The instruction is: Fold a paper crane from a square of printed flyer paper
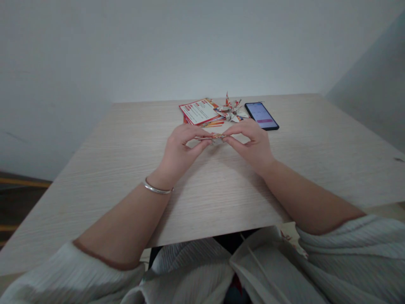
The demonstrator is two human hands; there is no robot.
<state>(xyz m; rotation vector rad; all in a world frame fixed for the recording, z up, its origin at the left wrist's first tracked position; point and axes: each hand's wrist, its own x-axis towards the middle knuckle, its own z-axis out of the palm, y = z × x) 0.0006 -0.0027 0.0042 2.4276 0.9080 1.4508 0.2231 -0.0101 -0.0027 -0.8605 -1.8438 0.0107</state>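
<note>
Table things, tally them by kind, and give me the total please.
phone: 1
stack of printed sheets: 1
cluster of folded paper figures, number unclear: 1
paper piece pinched between left hand and right hand: 1
Total: 4

Left hand [177, 153], right hand [254, 145] on folded paper [212, 137]
</note>
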